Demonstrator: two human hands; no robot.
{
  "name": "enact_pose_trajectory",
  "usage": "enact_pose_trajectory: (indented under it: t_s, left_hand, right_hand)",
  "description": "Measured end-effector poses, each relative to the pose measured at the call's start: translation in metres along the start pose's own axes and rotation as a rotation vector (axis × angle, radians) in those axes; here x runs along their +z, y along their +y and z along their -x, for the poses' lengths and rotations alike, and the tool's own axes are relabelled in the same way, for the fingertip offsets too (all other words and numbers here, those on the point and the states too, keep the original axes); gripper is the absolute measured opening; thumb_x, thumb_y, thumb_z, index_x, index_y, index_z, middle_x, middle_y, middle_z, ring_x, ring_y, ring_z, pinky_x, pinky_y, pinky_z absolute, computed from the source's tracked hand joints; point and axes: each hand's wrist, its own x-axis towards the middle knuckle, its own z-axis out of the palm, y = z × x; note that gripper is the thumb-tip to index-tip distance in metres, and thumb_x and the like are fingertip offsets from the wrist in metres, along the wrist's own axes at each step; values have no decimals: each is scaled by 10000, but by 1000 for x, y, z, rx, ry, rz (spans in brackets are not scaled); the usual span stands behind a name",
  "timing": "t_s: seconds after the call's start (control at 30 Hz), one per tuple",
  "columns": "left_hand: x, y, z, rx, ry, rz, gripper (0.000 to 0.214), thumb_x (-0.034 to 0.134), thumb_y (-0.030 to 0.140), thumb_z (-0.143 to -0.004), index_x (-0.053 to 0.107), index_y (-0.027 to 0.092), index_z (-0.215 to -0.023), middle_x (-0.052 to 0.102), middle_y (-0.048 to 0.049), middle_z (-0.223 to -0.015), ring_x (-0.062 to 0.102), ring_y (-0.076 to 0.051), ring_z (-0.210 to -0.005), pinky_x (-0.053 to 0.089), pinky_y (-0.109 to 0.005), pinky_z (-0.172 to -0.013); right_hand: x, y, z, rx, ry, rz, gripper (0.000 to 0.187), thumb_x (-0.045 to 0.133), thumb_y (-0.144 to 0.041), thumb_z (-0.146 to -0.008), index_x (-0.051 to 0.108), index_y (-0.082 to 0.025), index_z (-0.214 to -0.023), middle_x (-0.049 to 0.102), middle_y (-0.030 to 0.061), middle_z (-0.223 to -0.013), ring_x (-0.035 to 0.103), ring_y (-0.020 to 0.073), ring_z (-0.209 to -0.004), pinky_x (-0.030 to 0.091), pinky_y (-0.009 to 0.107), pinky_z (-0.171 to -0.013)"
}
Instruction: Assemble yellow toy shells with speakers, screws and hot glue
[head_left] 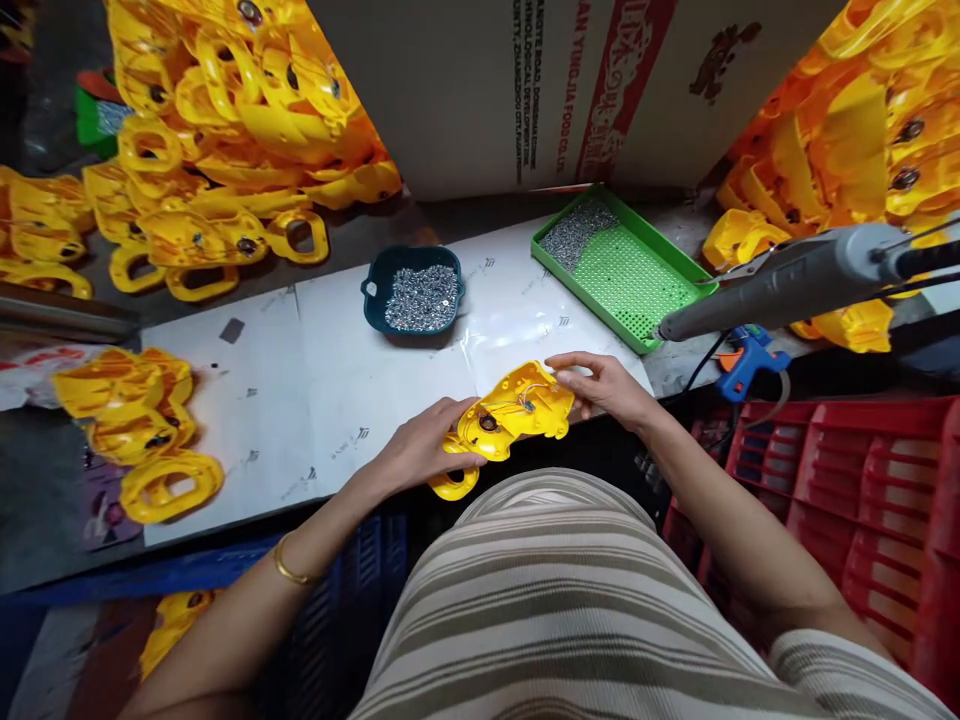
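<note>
We find the yellow moulded plastic housing (510,415) held at the near edge of the white table sheet (300,400), long axis rising rightward. Our left hand (427,450) grips its lower end; our right hand (600,385) pinches the upper end.

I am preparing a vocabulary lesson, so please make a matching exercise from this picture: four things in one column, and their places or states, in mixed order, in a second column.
Things
1. yellow part
2. dark bowl
3. green tray
4. blue glue gun

Places or states
A. screws only in its far corner
B. held between the left hand and the right hand
C. next to the red crate, at the table's right edge
D. filled with screws, mid-table

Pairs: 1-B, 2-D, 3-A, 4-C
</note>
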Motion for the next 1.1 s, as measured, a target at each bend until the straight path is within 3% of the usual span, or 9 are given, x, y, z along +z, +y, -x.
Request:
enact_pose_trajectory:
  t_s: [0.13,0.27,0.4,0.53,0.67,0.77,0.93,1.0,1.1]
  left_hand:
    - [4,8,-1,-84,-144,272,615,723,527,-721,598,214,-1236,703,-42,-1045,652,-255,-925,500,-314,-798]
    - [11,15,-2,-140,-156,658,575,731,532,-702,637,133,-1105,709,-80,-1084,653,-258,-963,512,-316,-820]
    - [19,25,-7,-109,-106,810,570,709,534,-726,629,126,-1117,709,-90,-1094,658,-248,-964,513,-328,-844]
    - [25,44,-13,-55,-15,668,566,722,485,-717,603,136,-1147,706,-91,-1086,658,-254,-956,516,-324,-821]
    - [32,75,-29,80,-14,367,608,739,398,-712,547,225,-1262,711,-34,-1052,659,-243,-922,502,-319,-807]
    - [42,110,-53,178,-54,292,597,753,400,-694,572,242,-1241,715,-21,-992,656,-244,-877,501,-318,-786]
    - [58,168,-88,380,-148,530,709,741,459,-723,508,224,-1350,687,-48,-1096,627,-232,-961,496,-295,-812]
    - [61,174,-92,430,-166,615,824,736,483,-726,422,203,-1434,640,-72,-1191,597,-226,-1022,480,-292,-842]
    - [63,158,-85,414,-209,622,733,697,482,-756,489,184,-1393,632,-85,-1155,584,-204,-968,462,-286,-792]
  right_hand:
    - [-8,10,7,-47,163,-50,535,618,-578,-796,656,-163,-1131,542,-51,-494,500,75,-383,403,186,-400]
    - [-15,31,25,-141,371,-140,454,651,-574,-764,674,-166,-962,610,-13,-675,407,26,-370,274,168,-322]
    - [3,42,46,-5,144,-123,535,628,-623,-756,677,-139,-980,661,59,-868,463,36,-417,299,176,-317]
    - [30,45,63,67,-151,-29,686,660,-605,-748,557,-160,-1259,617,-17,-656,490,76,-452,370,185,-392]
    - [42,71,79,-35,-178,-67,553,737,-570,-696,618,-152,-1039,600,-18,-669,514,87,-532,407,213,-500]
    - [47,101,90,-183,67,-241,565,682,-627,-721,587,-190,-1067,657,45,-854,635,181,-737,519,313,-663]
    - [32,111,118,-332,821,-81,453,513,-562,-873,520,-229,-1180,655,117,-1124,648,249,-967,528,401,-860]
    - [-1,91,129,-295,1043,105,432,469,-546,-897,546,-215,-1164,669,133,-1119,648,269,-973,526,415,-857]
    - [-83,41,141,-239,1261,474,479,438,-517,-911,582,-164,-1200,701,156,-1067,656,311,-995,509,457,-885]
